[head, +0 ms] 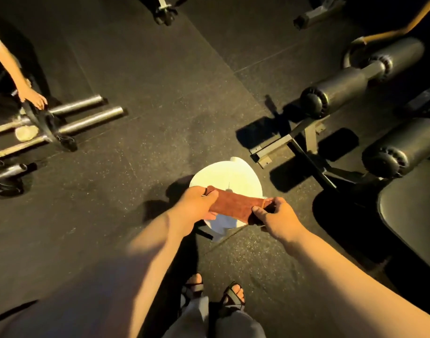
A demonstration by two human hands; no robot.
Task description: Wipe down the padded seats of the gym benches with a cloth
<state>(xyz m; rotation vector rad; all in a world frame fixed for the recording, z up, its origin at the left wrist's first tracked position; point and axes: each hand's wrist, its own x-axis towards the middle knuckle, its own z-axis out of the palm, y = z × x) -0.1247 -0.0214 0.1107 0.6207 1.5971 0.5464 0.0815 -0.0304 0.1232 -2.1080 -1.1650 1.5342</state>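
Step in hand: preparing the cloth, judged from its position. No wiping contact with any padding exists at this moment.

Cloth [236, 205]: a reddish-brown strip, stretched flat between both hands at near centre, held in the air above a white bucket-like container [243, 178] that stands on the floor. Whether the cloth is wet cannot be told.

Left hand [198, 203]: grip closed on the left end of the cloth, fingers curled over the edge, thumb on top.

Right hand [277, 215]: grip closed on the right end, the edge pinched between thumb and curled fingers.

Padded seat [411, 211]: dark, at the right edge of the view, near side; well apart from the cloth. Two roller pads [338, 91] of the same bench lie farther off, on a metal frame [304, 140].

Also present: a second person's hand [32, 96] at far left, resting at a rack of steel bars [87, 123]. The operator's sandalled feet [214, 292] stand on the dark rubber floor [136, 69].

Next move, as a judgement: fold or bunch the cloth into one hand, turn right, and lower it flat onto the seat padding. This calls for releasing one end and stepping toward the bench while clearing the container and the frame's floor bars.
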